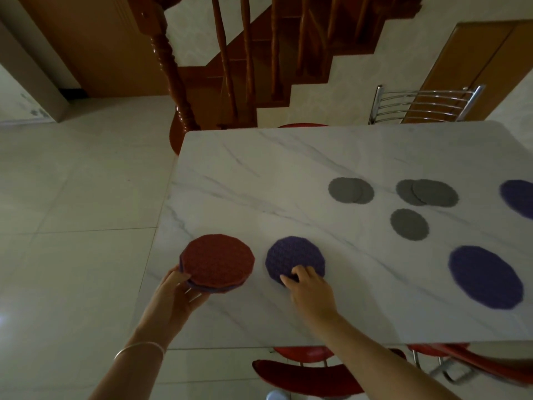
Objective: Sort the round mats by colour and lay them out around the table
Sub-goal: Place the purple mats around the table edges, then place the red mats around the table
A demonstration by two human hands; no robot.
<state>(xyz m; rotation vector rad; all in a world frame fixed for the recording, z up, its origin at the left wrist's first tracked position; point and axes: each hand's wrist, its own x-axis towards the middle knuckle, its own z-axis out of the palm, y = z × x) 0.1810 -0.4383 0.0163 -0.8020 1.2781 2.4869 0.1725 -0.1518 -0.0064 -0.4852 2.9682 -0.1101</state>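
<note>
My left hand holds a stack of round mats from below at the table's near left corner; a red mat is on top, purple edges show beneath. My right hand rests with fingertips on the near edge of a purple mat lying flat on the white marble table. A larger purple mat lies at the right, and another purple mat is cut off by the right edge. Small grey mats lie further back: an overlapping pair, a second overlapping pair, and a single grey mat.
Red chairs stand tucked under the near side of the table. A chrome-backed chair is at the far side. A wooden staircase post stands beyond the table's far left corner. Tiled floor lies to the left.
</note>
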